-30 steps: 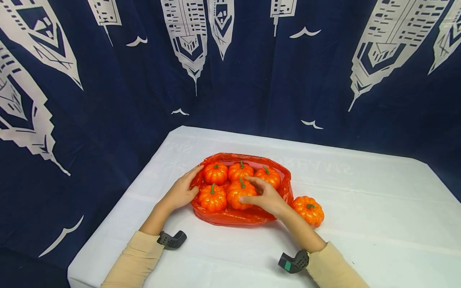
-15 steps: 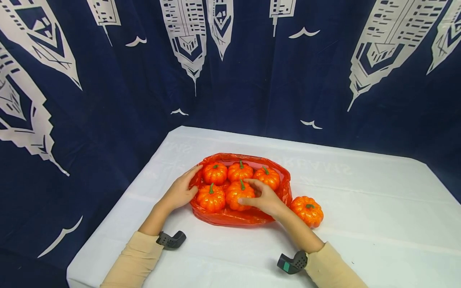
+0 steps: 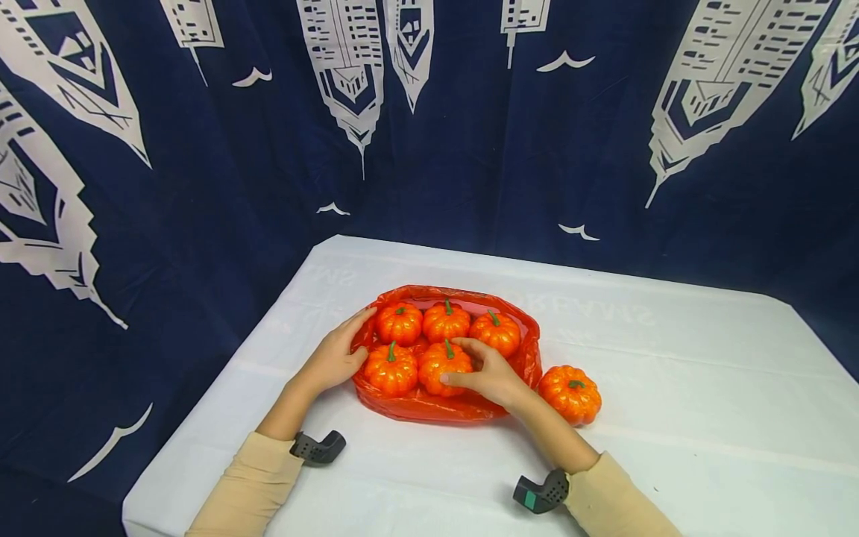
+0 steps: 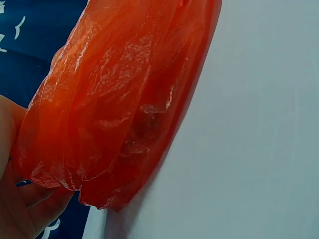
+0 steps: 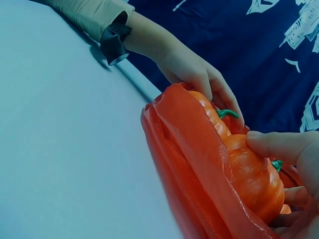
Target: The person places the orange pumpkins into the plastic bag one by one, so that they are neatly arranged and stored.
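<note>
A red plastic bag [image 3: 429, 409] lies on the table with its mouth spread wide. Several small orange pumpkins with green stems sit inside, in two rows. My right hand [image 3: 490, 377] reaches in over the bag's near right side and holds the front-row pumpkin [image 3: 444, 367] between thumb and fingers. Beside it on the left is another front-row pumpkin [image 3: 391, 371]. My left hand [image 3: 333, 359] holds the bag's left rim, thumb toward the near side. In the left wrist view its fingers [image 4: 47, 206] are partly hidden by the bag [image 4: 104, 94].
One loose pumpkin [image 3: 570, 395] rests on the white-covered table [image 3: 678, 418], just right of the bag. A dark blue cloth [image 3: 456, 171] with white building prints hangs behind the table. A black wrist device [image 3: 542, 492] is worn on the right forearm.
My right hand and the pumpkin it holds have sunk slightly lower into the bag, toward the near side. The left hand stays at the bag's left rim.
</note>
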`<action>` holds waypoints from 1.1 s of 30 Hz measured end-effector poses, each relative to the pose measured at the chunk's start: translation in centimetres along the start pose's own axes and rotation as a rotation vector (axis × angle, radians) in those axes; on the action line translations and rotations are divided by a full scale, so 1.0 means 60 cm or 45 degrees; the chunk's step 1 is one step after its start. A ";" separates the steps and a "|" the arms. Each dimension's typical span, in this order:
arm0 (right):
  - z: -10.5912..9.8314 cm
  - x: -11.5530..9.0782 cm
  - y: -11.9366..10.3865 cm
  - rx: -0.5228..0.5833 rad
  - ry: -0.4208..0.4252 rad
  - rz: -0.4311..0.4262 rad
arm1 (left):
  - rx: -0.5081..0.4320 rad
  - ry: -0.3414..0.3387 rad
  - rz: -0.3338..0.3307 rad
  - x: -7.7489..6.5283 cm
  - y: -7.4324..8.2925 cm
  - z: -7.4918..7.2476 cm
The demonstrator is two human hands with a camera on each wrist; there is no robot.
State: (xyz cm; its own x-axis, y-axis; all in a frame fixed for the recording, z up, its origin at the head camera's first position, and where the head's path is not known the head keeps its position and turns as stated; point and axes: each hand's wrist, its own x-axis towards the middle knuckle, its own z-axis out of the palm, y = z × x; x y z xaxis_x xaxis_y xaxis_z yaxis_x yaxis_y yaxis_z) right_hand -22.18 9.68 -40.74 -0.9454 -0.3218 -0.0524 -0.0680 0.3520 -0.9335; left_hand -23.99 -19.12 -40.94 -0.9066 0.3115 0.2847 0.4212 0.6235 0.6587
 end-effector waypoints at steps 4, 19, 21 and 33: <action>0.003 0.000 0.001 -0.025 0.010 0.007 | -0.007 0.000 -0.006 0.000 0.002 -0.001; 0.015 -0.002 0.006 -0.120 0.077 0.025 | -0.010 0.003 -0.008 0.000 -0.001 -0.002; 0.015 -0.002 0.007 -0.126 0.074 0.018 | -0.009 0.004 -0.007 0.000 -0.001 -0.001; 0.007 -0.003 0.001 -0.147 0.076 0.002 | -0.007 0.004 -0.013 0.001 0.000 -0.001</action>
State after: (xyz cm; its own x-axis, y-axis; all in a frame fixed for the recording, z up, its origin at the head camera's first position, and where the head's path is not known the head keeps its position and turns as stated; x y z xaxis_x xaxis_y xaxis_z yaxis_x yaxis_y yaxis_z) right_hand -21.90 9.39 -40.94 -0.9626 -0.2692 -0.0293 -0.0996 0.4525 -0.8862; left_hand -24.05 -19.15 -40.91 -0.9110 0.3028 0.2801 0.4116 0.6229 0.6653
